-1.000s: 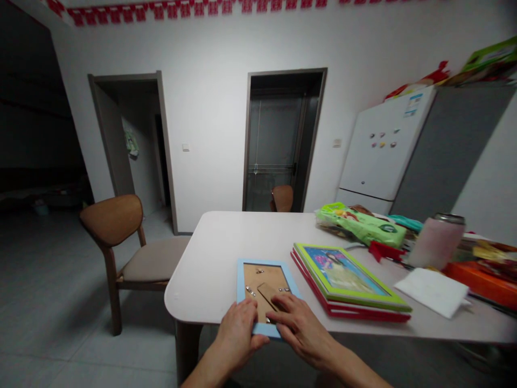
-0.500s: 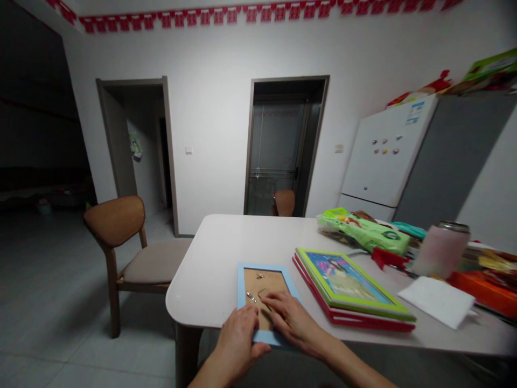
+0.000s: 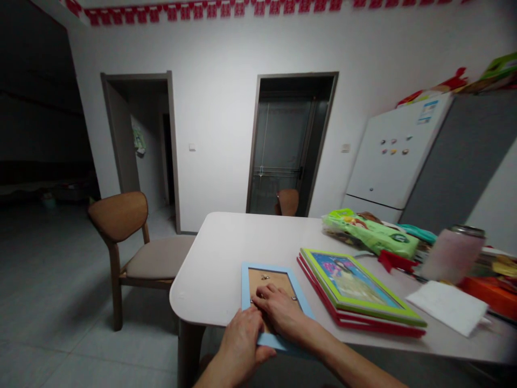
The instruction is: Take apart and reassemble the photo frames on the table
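Observation:
A light blue picture frame [image 3: 247, 280] lies face down near the front edge of the white table [image 3: 226, 242], its brown backing board up. My left hand [image 3: 242, 339] grips the frame's near left edge, fingers curled over it. My right hand [image 3: 280, 310] lies on the backing board, fingers bent and reaching towards the small metal clips on the left side. Just right of this frame sits a stack of picture frames [image 3: 359, 291], green on top of red ones, with a colourful picture showing.
A wooden chair [image 3: 133, 242] stands left of the table. On the right are a green snack bag [image 3: 371, 231], a pink cup [image 3: 452, 253], a white paper [image 3: 448, 307], and an orange box [image 3: 490, 288]. A white fridge [image 3: 396, 156] stands behind.
My right hand has slid left and further up the backing board, now covering the stand flap. The view has shifted slightly left. My left hand keeps its hold on the frame's edge.

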Tool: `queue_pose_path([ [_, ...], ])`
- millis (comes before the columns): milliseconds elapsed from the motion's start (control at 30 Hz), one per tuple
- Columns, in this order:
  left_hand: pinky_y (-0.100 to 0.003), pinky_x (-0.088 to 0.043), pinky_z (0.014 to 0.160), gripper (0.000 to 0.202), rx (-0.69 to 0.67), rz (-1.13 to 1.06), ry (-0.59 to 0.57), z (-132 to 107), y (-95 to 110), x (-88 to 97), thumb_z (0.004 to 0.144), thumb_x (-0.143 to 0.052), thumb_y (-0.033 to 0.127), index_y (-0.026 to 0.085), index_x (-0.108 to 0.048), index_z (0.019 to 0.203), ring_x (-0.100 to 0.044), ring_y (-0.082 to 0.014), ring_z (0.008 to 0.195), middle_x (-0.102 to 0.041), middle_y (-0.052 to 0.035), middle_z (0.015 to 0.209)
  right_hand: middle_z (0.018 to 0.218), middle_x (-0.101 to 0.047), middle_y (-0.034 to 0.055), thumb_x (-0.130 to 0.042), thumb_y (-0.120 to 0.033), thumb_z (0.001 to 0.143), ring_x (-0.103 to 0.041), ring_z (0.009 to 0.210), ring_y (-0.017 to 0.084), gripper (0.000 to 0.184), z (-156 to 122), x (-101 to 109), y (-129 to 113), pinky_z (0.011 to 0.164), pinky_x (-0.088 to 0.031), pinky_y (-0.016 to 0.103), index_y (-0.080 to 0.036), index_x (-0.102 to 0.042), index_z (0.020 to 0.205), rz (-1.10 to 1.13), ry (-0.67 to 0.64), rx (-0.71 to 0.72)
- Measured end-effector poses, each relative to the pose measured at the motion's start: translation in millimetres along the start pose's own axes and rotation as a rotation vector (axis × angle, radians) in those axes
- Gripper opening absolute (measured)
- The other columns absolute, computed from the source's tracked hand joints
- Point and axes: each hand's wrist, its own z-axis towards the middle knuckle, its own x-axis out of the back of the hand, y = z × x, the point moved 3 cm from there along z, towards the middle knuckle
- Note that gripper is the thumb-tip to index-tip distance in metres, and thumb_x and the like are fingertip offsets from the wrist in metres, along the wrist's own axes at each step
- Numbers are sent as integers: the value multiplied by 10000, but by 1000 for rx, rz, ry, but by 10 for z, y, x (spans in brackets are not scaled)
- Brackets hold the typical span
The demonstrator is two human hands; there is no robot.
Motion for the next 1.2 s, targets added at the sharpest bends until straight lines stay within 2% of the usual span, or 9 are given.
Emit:
queue_pose_path([
  [100, -331, -285, 956, 498, 31, -4, -1, -29, 8, -8, 602, -675, 291, 187, -474, 1045, -424, -212, 1058, -495, -55, 1141, 874, -569, 56, -387, -248, 780, -469, 852, 170, 224, 32, 14, 88, 734, -330, 273, -208, -593, 859, 93, 49, -35],
  [200, -349, -253, 982, 586, 56, -12, -28, -67, 21, -9, 593, -683, 288, 162, -438, 1110, -398, -225, 1096, -481, -86, 1167, 870, -600, 69, -387, -219, 761, -513, 815, 154, 258, 111, 20, 337, 722, -347, 248, -174, -607, 888, 187, 161, -255],
  [300, -346, -255, 984, 631, 65, -15, -51, -92, 35, 2, 579, -691, 285, 150, -423, 1135, -391, -230, 1104, -452, -98, 1204, 798, -637, 54, -428, -219, 720, -545, 737, 143, 231, 227, -39, 564, 669, -358, 228, -176, -637, 808, 228, 196, -408],
  [567, -373, -226, 999, 643, 81, -6, -69, -107, 18, -62, 586, -664, 298, 152, -413, 1160, -365, -243, 1136, -430, -105, 1233, 670, -645, 39, -484, -229, 668, -531, 589, 118, 152, 464, -224, 744, 547, -334, 212, -163, -621, 664, 282, 225, -557],
  [833, -401, -227, 991, 657, 59, 42, -90, -118, 15, -47, 566, -674, 330, 181, -417, 1152, -367, -242, 1143, -426, -101, 1242, 649, -617, 55, -567, -265, 604, -515, 579, 133, 143, 447, -105, 848, 531, -332, 228, -144, -591, 676, 383, 354, -648],
  [967, -451, -164, 1001, 487, -6, 107, -189, 0, 147, -135, 591, -660, 323, 141, -516, 1019, -302, -262, 1182, -393, -119, 1265, 610, -600, 27, -436, -377, 707, -530, 563, 126, 270, 264, 99, 851, 518, -363, 222, -153, -585, 684, 491, 414, -611],
  [1067, -447, -184, 997, 517, -62, 101, -211, 58, 211, -188, 597, -650, 227, 109, -479, 1071, -296, -264, 1184, -389, -135, 1265, 628, -587, 9, -425, -398, 710, -528, 548, 114, 282, -71, 268, 877, 484, -369, 213, -158, -572, 700, 644, 442, -597],
  [1133, -452, -190, 993, 576, -81, 64, -149, 66, 234, -144, 570, -636, 159, 94, -443, 1109, -311, -272, 1175, -403, -151, 1250, 615, -566, -4, -470, -419, 682, -504, 501, 101, 280, -356, 339, 896, 439, -353, 206, -156, -562, 704, 876, 522, -661],
  [1200, -463, -206, 982, 575, -81, -11, -19, 70, 288, -23, 539, -600, 102, 105, -447, 1093, -347, -283, 1148, -433, -155, 1223, 575, -537, -27, -528, -427, 640, -467, 452, 80, 279, -612, 344, 842, 411, -332, 196, -159, -554, 712, 1147, 671, -747],
])
